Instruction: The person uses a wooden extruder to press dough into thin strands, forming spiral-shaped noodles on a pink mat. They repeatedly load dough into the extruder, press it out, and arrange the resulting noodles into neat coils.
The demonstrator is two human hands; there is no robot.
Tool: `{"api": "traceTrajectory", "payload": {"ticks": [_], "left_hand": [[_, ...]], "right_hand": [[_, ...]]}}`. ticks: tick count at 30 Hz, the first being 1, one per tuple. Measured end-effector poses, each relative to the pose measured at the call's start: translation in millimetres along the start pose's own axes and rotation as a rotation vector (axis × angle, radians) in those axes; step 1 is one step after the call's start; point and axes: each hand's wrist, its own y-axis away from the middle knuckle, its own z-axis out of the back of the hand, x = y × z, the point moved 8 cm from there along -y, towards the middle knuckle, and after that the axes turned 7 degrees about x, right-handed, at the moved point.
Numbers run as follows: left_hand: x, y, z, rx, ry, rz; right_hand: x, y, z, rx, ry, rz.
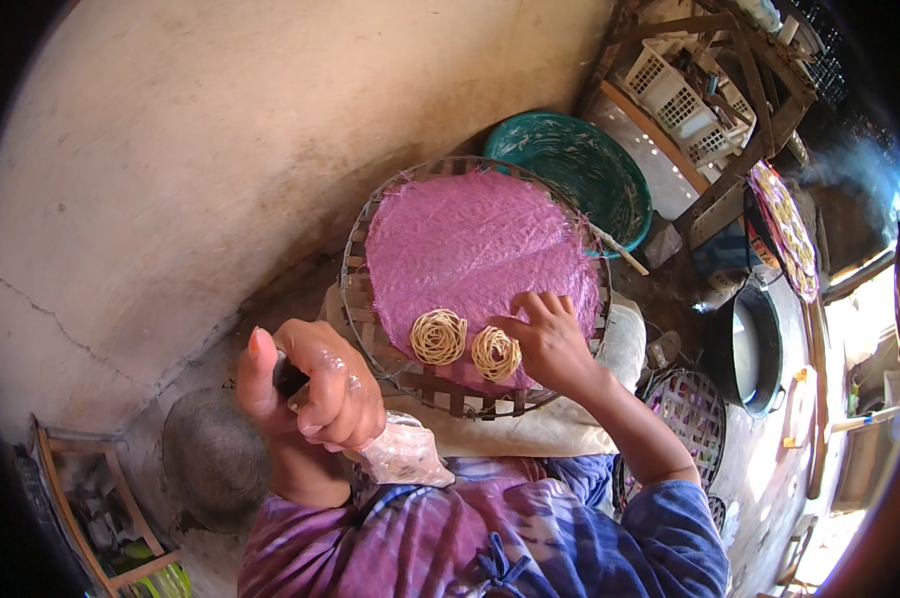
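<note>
My left hand is wrapped round a squeezed, translucent plastic bag smeared with pale dough; a dark round end pokes out between thumb and fingers. White residue coats the knuckles. Over the tray's near right part, my right hand has its fingers apart, the thumb close to the upper edge of a coiled nest of thin pale strands. Whether it touches the nest I cannot tell. A second coiled nest lies just left of it. Both rest on a pink plastic sheet covering a round woven tray.
Behind the tray stands a large green basin with dough residue, a stick beside it. At right are a dark pan, another woven tray and a leaning tray of nests. A wall bounds the left.
</note>
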Motion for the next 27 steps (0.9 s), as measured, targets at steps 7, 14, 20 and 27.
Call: {"api": "traceTrajectory", "payload": {"ticks": [7, 14, 20, 27], "left_hand": [[-17.0, -4.3, -18.1, 0.095, 0.003, -0.058], [-25.5, -8.3, -23.0, 0.155, 0.040, -0.091], [-39.6, -14.7, -12.2, 0.096, -0.055, -0.115], [-79.1, -49.1, 59.1, -0.185, -0.089, -0.130]], "right_hand": [[-2.8, -30.7, -31.0, 0.033, -0.070, -0.045], [-6.2, -43.2, -40.2, 0.036, -0.155, -0.064], [9.8, -43.6, -33.8, 0.059, -0.126, 0.044], [7.7, -44.7, 2.8, 0.219, -0.813, -0.030]]}}
